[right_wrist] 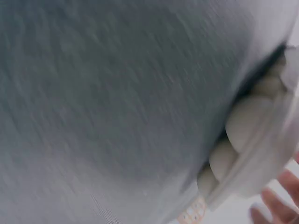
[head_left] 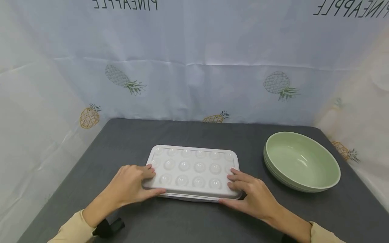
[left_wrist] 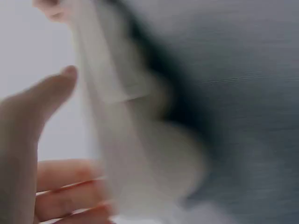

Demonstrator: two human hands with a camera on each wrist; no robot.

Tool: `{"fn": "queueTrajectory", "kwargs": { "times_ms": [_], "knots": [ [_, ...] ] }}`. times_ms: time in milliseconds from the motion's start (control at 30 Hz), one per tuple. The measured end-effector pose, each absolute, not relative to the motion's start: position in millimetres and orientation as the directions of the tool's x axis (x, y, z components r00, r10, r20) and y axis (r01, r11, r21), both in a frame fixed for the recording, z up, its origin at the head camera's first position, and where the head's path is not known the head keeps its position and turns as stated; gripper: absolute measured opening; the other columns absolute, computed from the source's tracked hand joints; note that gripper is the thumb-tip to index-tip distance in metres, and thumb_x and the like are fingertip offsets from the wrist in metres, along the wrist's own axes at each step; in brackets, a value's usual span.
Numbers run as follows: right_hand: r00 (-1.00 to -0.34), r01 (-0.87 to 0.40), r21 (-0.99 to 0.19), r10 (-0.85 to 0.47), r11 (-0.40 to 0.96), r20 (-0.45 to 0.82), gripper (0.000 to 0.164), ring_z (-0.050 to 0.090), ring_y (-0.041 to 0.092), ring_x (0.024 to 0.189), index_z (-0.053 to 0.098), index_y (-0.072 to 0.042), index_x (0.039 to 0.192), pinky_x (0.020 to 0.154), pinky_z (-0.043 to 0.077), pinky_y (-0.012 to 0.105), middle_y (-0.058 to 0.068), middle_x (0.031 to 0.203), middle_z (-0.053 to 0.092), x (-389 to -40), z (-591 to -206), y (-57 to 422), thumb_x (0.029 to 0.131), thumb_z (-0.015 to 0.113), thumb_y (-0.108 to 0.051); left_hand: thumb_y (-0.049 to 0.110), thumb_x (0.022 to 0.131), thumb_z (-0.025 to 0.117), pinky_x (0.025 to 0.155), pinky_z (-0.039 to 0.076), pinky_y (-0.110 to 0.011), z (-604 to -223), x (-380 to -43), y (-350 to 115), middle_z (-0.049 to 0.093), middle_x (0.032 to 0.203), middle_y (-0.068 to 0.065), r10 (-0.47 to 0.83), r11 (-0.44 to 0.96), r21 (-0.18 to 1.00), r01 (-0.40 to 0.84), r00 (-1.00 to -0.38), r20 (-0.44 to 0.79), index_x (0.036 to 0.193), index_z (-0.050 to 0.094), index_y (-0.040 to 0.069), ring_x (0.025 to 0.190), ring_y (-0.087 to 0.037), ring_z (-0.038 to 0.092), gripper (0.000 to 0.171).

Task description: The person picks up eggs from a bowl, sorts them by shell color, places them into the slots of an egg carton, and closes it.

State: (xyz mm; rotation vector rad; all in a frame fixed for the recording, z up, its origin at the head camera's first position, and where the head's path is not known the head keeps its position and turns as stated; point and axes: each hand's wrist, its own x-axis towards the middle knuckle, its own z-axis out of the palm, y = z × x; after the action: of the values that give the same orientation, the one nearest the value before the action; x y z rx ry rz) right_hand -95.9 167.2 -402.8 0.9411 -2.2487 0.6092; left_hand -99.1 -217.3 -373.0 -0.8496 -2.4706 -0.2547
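Observation:
A white lidded tray (head_left: 191, 170) with rows of round bumps across its top lies level at the middle of the table. My left hand (head_left: 130, 187) grips its left end, thumb along the front edge and fingers over the left side. At the right end, my right hand (head_left: 252, 194) holds it, thumb at the front edge and fingers on the top. Rounded cups show under the tray (right_wrist: 250, 123) in the right wrist view. Both wrist views are blurred, and whether the cups touch the table cannot be told.
Pale green bowls (head_left: 301, 160), nested in a stack, stand on the right of the dark grey table (head_left: 188, 222). A white curtain (head_left: 194, 40) printed with pineapples hangs behind the far edge and along both sides.

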Motion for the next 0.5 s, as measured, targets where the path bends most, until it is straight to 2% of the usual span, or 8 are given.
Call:
{"fn": "queueTrajectory", "kwargs": {
  "times_ms": [67,100,167,200,267,333,400,500],
  "knots": [
    [-0.62,-0.691,-0.173,-0.453,0.701,0.641,0.056,0.064,0.036,0.128,0.08,-0.019,0.108,0.113,0.048,0.045,0.007,0.127,0.073,-102,-392,168,0.075,0.083,-0.065,0.055,0.078,0.083,0.054,0.054,-0.031,-363,-110,-219,0.08,0.096,-0.007,0.459,0.822,0.071,0.564,-0.733,0.502,0.099,0.083,0.017,0.076,-0.02,0.075,0.043],
    [-0.657,-0.656,-0.174,-0.441,0.734,0.612,0.062,0.055,0.041,0.137,0.077,-0.023,0.12,0.114,0.043,0.057,0.009,0.138,0.067,-106,-385,169,0.077,0.079,-0.067,0.054,0.081,0.08,0.061,0.056,-0.034,-359,-116,-220,0.079,0.103,-0.008,0.422,0.846,0.096,0.525,-0.768,0.483,0.11,0.081,0.018,0.084,-0.023,0.075,0.046],
    [-0.737,-0.571,-0.168,-0.412,0.803,0.536,0.075,0.029,0.051,0.151,0.06,-0.031,0.144,0.11,0.03,0.078,0.013,0.161,0.043,-117,-370,170,0.082,0.072,-0.07,0.055,0.088,0.072,0.087,0.058,-0.051,-354,-131,-220,0.071,0.128,-0.015,0.345,0.89,0.135,0.435,-0.838,0.424,0.14,0.065,0.019,0.112,-0.035,0.07,0.064],
    [-0.78,-0.525,-0.173,-0.39,0.833,0.489,0.081,0.015,0.054,0.155,0.048,-0.034,0.153,0.108,0.022,0.085,0.014,0.168,0.029,-122,-362,171,0.083,0.07,-0.07,0.058,0.091,0.067,0.099,0.05,-0.063,-353,-137,-220,0.061,0.142,-0.02,0.303,0.912,0.15,0.382,-0.874,0.379,0.15,0.054,0.02,0.127,-0.044,0.06,0.071],
    [-0.846,-0.442,-0.194,-0.336,0.876,0.413,0.087,-0.003,0.055,0.156,0.031,-0.038,0.16,0.106,0.013,0.089,0.013,0.173,0.009,-132,-350,171,0.086,0.067,-0.068,0.066,0.095,0.055,0.111,0.028,-0.077,-353,-147,-219,0.037,0.161,-0.024,0.218,0.944,0.187,0.272,-0.939,0.266,0.162,0.032,0.026,0.147,-0.053,0.034,0.081],
    [-0.888,-0.384,-0.218,-0.295,0.897,0.351,0.086,-0.01,0.054,0.156,0.025,-0.038,0.162,0.107,0.007,0.089,0.011,0.174,-0.002,-140,-342,172,0.09,0.062,-0.067,0.072,0.098,0.044,0.112,0.014,-0.084,-355,-153,-215,0.02,0.168,-0.025,0.156,0.958,0.214,0.191,-0.973,0.172,0.165,0.017,0.029,0.153,-0.057,0.015,0.084],
    [-0.913,-0.348,-0.234,-0.271,0.908,0.306,0.083,-0.013,0.054,0.155,0.024,-0.036,0.163,0.107,0.005,0.089,0.01,0.174,-0.006,-144,-340,174,0.093,0.057,-0.068,0.074,0.098,0.04,0.112,0.009,-0.085,-359,-158,-211,0.014,0.169,-0.025,0.135,0.956,0.239,0.167,-0.981,0.141,0.166,0.013,0.03,0.154,-0.058,0.008,0.086],
    [-0.931,-0.32,-0.251,-0.253,0.913,0.264,0.08,-0.012,0.056,0.154,0.026,-0.034,0.163,0.108,0.004,0.089,0.012,0.174,-0.006,-145,-340,176,0.095,0.053,-0.068,0.074,0.097,0.041,0.112,0.008,-0.085,-363,-161,-206,0.015,0.17,-0.025,0.14,0.952,0.253,0.172,-0.98,0.141,0.166,0.014,0.03,0.154,-0.059,0.007,0.086]
  ]
}}
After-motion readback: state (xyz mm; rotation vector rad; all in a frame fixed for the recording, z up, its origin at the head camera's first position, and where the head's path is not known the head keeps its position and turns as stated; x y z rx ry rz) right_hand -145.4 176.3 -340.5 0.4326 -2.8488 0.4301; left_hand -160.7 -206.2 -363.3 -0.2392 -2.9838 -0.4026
